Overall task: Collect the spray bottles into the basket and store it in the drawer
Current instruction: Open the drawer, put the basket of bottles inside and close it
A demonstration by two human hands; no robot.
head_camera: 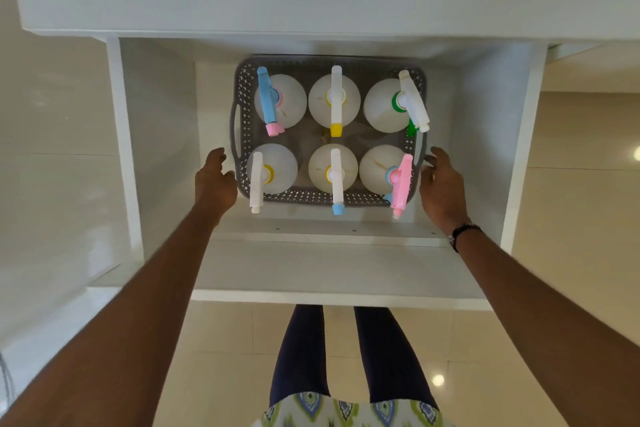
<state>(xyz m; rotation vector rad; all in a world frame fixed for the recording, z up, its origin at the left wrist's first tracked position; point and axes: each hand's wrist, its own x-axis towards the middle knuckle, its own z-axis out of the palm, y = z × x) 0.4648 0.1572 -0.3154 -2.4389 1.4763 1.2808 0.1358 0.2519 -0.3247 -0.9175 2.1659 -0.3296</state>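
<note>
Grey basket (242,107) with six spray bottles (334,100) sitting inside open white drawer (485,149), between both hands, left hand (214,180) loosely open just beside basket's near-left corner, right hand (440,184) open by its right handle, neither gripping

Home, white cabinet drawer (332,267), tiled floor (571,184)

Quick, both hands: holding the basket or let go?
Left hand: open, holding nothing, at the basket's left side.
Right hand: open, holding nothing, at its right side.
</note>
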